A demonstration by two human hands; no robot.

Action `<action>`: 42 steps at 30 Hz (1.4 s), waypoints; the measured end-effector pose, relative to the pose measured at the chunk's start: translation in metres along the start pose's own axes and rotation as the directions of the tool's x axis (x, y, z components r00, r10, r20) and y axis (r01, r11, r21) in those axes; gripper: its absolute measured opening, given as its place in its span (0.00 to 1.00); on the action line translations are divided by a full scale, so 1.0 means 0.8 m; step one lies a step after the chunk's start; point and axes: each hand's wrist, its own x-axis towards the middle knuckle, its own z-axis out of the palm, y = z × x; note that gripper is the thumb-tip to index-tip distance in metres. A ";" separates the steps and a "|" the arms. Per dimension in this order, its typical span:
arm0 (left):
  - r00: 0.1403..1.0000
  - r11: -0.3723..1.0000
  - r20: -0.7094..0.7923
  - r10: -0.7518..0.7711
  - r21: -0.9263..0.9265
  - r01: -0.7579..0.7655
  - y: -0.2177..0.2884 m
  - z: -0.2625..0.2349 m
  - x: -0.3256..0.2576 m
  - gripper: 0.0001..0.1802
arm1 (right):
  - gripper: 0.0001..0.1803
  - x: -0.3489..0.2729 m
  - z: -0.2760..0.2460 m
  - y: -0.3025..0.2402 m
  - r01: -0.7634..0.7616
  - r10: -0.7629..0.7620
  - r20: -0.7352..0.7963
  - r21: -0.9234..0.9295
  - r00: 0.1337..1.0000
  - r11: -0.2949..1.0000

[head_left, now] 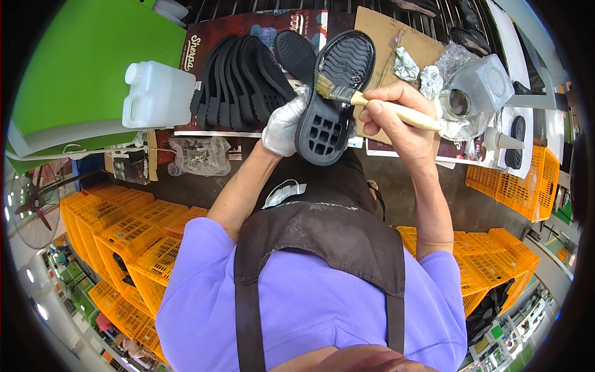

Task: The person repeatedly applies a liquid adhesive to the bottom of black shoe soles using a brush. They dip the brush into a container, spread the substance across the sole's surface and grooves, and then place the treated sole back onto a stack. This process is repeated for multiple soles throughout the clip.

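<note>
Left hand, gloved, grip clamped on black shoe sole, held above desk centre. Right hand grip clamped on brush, bristles touching sole. Sole stack just left; white jug far left.

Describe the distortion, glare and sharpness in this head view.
Head view: strong fisheye, black corners, the bench edge bowed; the sole and brush sharp at centre; the plastic jug nearly blown out white; the orange crates near the rim softer, squeezed.
</note>
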 end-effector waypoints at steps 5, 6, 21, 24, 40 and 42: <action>0.996 0.996 -0.046 0.081 -0.036 -0.083 -0.002 0.003 0.010 0.22 | 0.07 -0.006 0.006 -0.001 -0.005 0.005 0.011 0.005 1.000 1.000; 0.995 0.995 -0.059 0.082 -0.046 -0.085 0.000 0.001 0.012 0.22 | 0.07 -0.006 0.006 -0.002 -0.004 0.004 0.014 0.006 1.000 1.000; 0.941 0.805 -0.060 0.334 0.536 -0.252 0.005 0.029 0.017 0.15 | 0.08 -0.006 0.009 -0.024 -0.006 0.008 0.117 -0.021 0.993 1.000; 0.921 0.596 -0.106 0.374 0.789 -0.151 0.006 0.032 0.015 0.18 | 0.08 -0.005 0.008 -0.029 -0.018 0.021 0.159 -0.022 0.987 1.000; 0.893 0.889 0.055 -0.446 0.139 0.436 0.035 0.021 0.017 0.20 | 0.10 0.026 -0.009 -0.029 -0.109 0.081 0.495 0.028 0.865 0.994; 0.883 0.875 0.076 -0.462 0.199 0.441 0.035 0.019 0.017 0.18 | 0.10 0.032 -0.014 -0.029 -0.115 0.096 0.548 0.000 0.831 0.993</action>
